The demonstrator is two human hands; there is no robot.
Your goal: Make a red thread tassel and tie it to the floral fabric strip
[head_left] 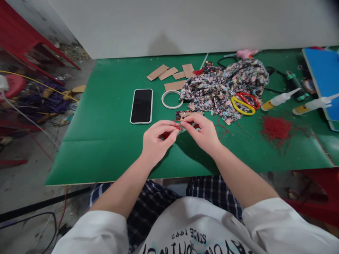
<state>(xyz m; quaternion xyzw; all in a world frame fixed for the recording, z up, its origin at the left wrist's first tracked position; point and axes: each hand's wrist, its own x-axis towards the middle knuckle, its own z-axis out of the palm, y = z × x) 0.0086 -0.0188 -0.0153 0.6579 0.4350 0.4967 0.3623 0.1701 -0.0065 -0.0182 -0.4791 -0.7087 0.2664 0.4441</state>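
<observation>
Thumb and fingers of my left hand pinch a small bundle of red thread above the table. Facing it, my right hand is closed in a pinch at the same thread, its fingertips almost meeting the left ones. Part of the bundle is hidden inside my left hand. Just beyond my fingertips lies a small floral-covered strip with brown card showing on it. Loose red strands lie to the right of my right hand.
A phone, a roll of tape and cardboard pieces lie left and beyond. Floral fabric, scissors, glue bottles, a red thread pile and a blue board are rightward. A white wall borders the green table.
</observation>
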